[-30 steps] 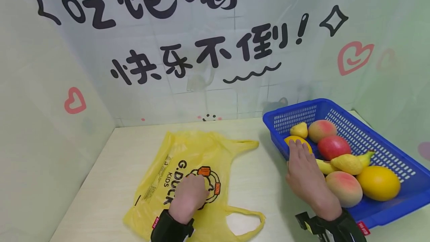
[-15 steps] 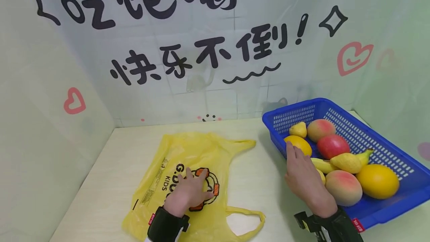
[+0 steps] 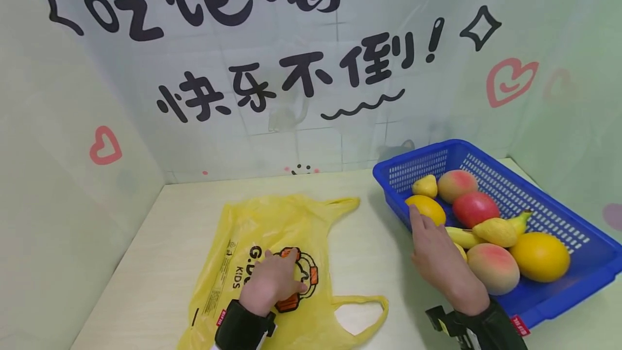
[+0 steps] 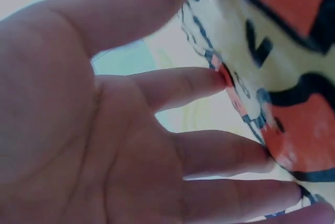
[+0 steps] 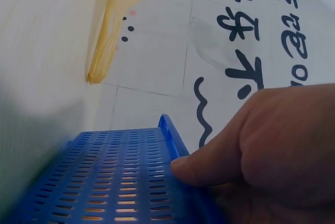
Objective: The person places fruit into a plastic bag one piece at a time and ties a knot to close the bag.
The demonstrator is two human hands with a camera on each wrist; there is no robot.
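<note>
A yellow plastic bag (image 3: 286, 220) with a cartoon print lies flat on the table, its two handle loops pointing right. My left hand (image 3: 271, 280) rests on the print with fingers spread; in the left wrist view the fingertips (image 4: 217, 77) touch the plastic and the palm holds nothing. At the right stands a blue slotted basket (image 3: 588, 266) of fruit. My right hand (image 3: 444, 258) grips its left rim. In the right wrist view the thumb (image 5: 196, 169) presses the outer side of that rim, while the other fingers are mostly hidden behind it.
In the basket lie two peaches (image 3: 493, 268), a red fruit (image 3: 475, 208), a small pear (image 3: 425, 186), a banana (image 3: 522, 221) and several other yellow fruits (image 3: 540, 257). A printed cloth backdrop (image 3: 311, 145) rises behind the table (image 3: 141, 269), with cloth at both sides.
My left hand has gone from bunched fingers to spread ones on the bag, whose far part has shifted slightly left. The basket has slid a little left, with my right hand at its rim.
</note>
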